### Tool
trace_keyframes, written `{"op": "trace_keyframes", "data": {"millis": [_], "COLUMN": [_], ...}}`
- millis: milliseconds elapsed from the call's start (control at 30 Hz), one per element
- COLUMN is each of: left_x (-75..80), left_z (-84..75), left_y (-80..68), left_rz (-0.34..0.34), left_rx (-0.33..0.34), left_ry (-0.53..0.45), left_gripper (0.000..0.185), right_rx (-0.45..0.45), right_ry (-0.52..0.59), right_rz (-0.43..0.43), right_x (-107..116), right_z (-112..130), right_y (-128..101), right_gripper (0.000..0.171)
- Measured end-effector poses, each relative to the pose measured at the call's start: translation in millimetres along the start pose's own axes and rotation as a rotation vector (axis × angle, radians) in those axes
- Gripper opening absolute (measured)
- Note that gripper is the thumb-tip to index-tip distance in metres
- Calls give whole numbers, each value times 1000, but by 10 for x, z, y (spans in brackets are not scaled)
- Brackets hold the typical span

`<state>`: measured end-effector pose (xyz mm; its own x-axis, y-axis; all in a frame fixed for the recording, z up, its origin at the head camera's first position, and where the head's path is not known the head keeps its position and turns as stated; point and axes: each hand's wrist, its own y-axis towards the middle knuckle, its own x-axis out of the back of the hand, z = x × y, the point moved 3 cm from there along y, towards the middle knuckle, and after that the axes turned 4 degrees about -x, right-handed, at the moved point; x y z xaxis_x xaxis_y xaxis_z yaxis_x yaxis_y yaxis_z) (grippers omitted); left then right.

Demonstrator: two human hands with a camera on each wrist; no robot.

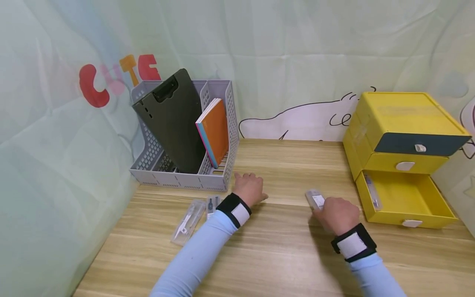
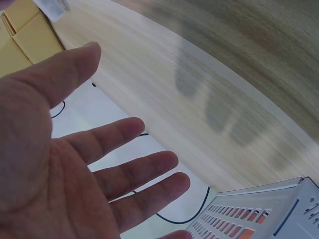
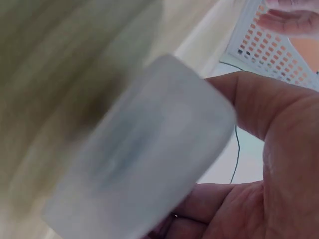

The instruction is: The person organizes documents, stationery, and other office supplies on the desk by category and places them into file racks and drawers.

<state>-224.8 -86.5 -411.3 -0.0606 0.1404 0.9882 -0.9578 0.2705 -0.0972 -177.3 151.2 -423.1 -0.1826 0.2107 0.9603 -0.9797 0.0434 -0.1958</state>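
Note:
My right hand (image 1: 338,215) pinches a small translucent plastic case (image 1: 314,198) between thumb and fingers, over the table in front of the yellow drawer unit. In the right wrist view the case (image 3: 149,149) looks frosted and blurred, with a dark shape inside. My left hand (image 1: 250,189) holds nothing and hovers above the table by the front right corner of the grey file rack (image 1: 182,181); its fingers are spread in the left wrist view. Beside the left wrist lie a clear case with a white item inside (image 1: 188,222) and a smaller clear case (image 1: 212,205), partly hidden by the wristband.
A dark clipboard (image 1: 174,119) and an orange booklet (image 1: 217,132) lean in the rack. At the right, a yellow drawer unit (image 1: 408,111) has its bottom drawer (image 1: 438,220) pulled out, with a long clear case (image 1: 372,192) along its left side. A printed curtain hangs behind.

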Motion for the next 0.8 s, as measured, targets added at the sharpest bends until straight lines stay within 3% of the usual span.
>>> {"op": "trace_keyframes", "data": {"millis": [233,433,800], "left_x": [4,3,31], "left_z": [-3,-10,-11], "left_y": [7,16,10], "left_rz": [17,25,8], "left_rx": [2,3,-1], "left_ry": [-11,-2,10], "left_gripper": [52,52,53], "right_rx": [-20,-55,-156], "right_ry": [26,24,55], "right_rz": [35,12,51], "right_x": [188,396,764], "right_z": [-133,-284,-727], "right_y": [27,48,69], "right_gripper": [49,54,60]}}
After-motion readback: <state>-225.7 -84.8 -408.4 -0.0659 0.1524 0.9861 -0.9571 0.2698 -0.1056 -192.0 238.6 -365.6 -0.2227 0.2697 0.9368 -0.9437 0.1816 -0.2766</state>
